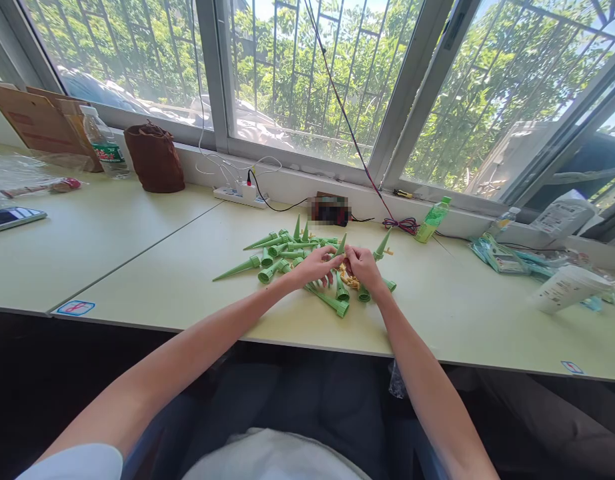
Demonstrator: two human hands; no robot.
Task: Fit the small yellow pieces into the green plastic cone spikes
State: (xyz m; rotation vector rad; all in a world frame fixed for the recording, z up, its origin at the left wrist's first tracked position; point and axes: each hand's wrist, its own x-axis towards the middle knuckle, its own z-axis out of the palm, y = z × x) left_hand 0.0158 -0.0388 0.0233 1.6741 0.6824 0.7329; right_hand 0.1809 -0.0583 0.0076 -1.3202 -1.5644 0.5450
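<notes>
My left hand is closed around a green plastic watering spike, its pointed tip sticking up between my fingers. Right beside it, my right hand is pinched against the same spike; anything small in those fingertips is hidden. Under and between my hands lies a heap of small yellow plastic pieces. More green spikes are scattered to the left, behind and in front of my hands, several lying on their sides with hollow ends showing. One upright spike with a yellow piece stands behind my right hand.
On the pale table, a power strip and a blurred dark object lie at the back. A green bottle and white cup are rightward; a brown bag, plastic bottle and phone leftward.
</notes>
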